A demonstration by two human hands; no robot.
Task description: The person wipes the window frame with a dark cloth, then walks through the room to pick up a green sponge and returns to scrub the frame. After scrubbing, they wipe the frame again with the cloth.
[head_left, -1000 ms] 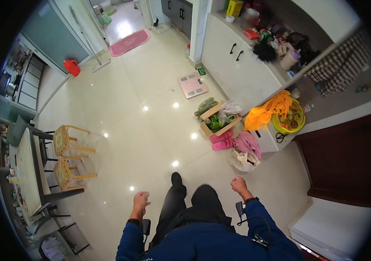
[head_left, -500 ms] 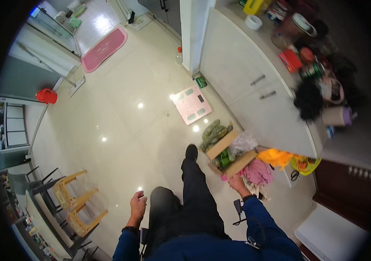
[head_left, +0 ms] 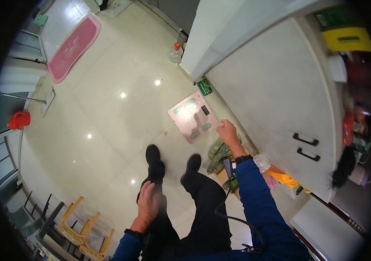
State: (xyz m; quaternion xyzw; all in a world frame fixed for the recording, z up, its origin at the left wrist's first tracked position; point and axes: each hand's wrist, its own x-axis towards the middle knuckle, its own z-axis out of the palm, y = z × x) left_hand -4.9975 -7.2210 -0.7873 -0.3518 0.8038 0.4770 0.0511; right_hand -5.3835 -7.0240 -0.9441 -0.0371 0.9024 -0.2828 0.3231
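Note:
A pink bathroom scale (head_left: 185, 116) with pale green foot pads and a dark display lies on the tiled floor. By its right corner is my right hand (head_left: 228, 135), fingers bent and drawn together; whether anything is pinched in them cannot be made out. Just under that hand, long green vegetables (head_left: 218, 157) lie by a cardboard box (head_left: 221, 175), partly hidden by my forearm. My left hand (head_left: 147, 206) hangs in front of my left leg, holding nothing, its fingers stretched out.
A white cabinet (head_left: 277, 87) with black handles lines the right, its top crowded. Near the wall corner stand a clear bottle (head_left: 176, 53) and a green package (head_left: 204, 87). Wooden-framed chairs (head_left: 74, 224) are at lower left, a pink mat (head_left: 74, 48) and red bucket (head_left: 19, 120) farther off.
My right hand has left the pink cloth beside the box and moved forward to the scale's corner. Both feet now show. The view has shifted forward, and my left hand is in front of my leg.

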